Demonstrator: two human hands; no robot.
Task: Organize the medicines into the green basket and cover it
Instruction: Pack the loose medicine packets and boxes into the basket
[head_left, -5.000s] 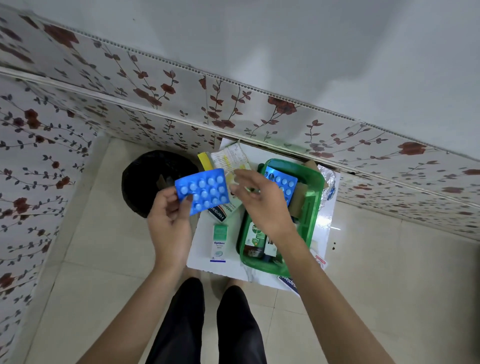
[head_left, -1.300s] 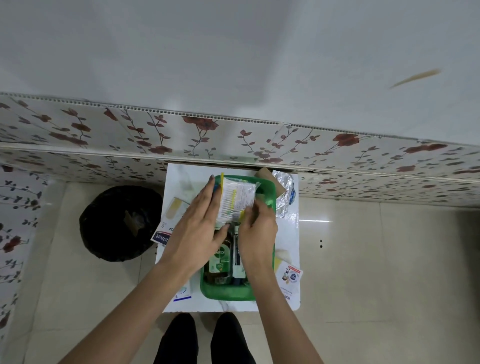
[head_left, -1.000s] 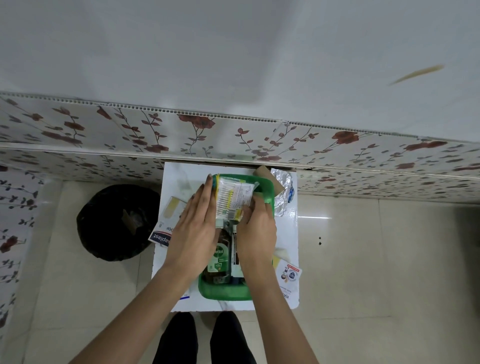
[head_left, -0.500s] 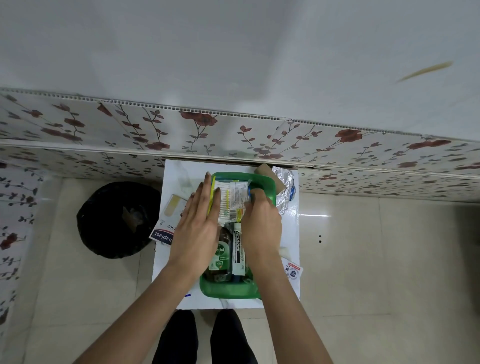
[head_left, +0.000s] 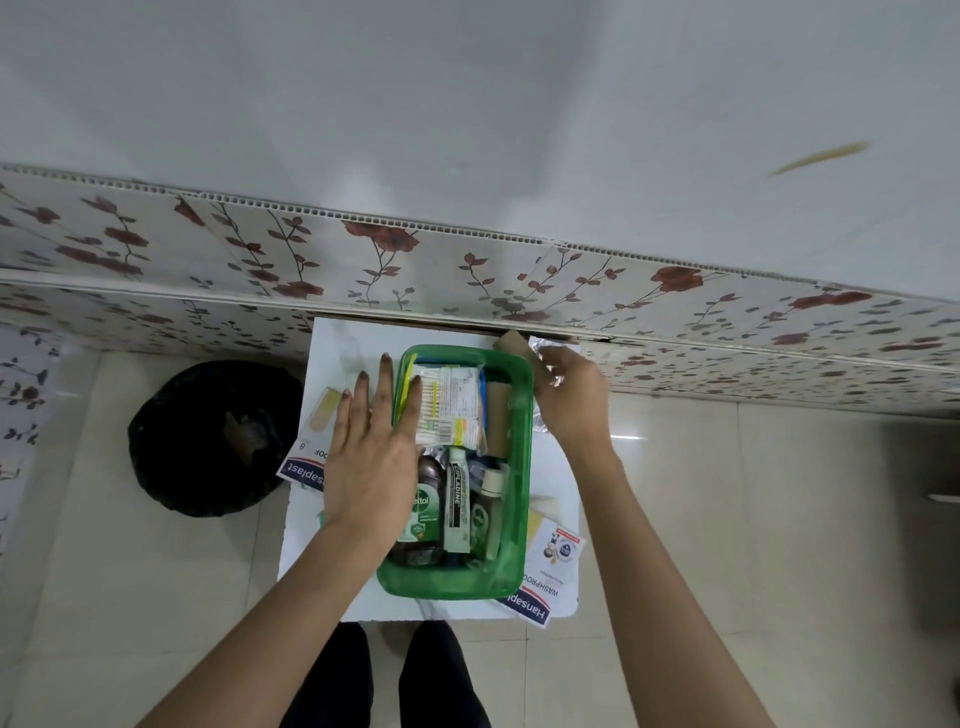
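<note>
The green basket (head_left: 521, 467) stands on a small white table (head_left: 345, 348). Inside it lie a cotton swab pack (head_left: 451, 405), a Dettol bottle (head_left: 423, 517), a white-green ointment box (head_left: 458, 501) and a small bottle (head_left: 491, 496). My left hand (head_left: 371, 452) lies flat with fingers spread over the basket's left rim, fingertips touching the swab pack. My right hand (head_left: 571, 402) is just right of the basket's far corner, its fingers curled onto a crinkled silver foil sheet (head_left: 543, 348).
Hansaplast packets lie on the table left of the basket (head_left: 306, 467) and at its front right (head_left: 543, 603). A brown cardboard piece (head_left: 514, 343) sits behind the basket. A black bin bag (head_left: 208, 436) stands on the floor to the left. The floral wall panel runs right behind the table.
The swab pack has been set down in the basket's far end. My right hand let go and moved right to the foil sheet; my left hand flattened over the left rim.
</note>
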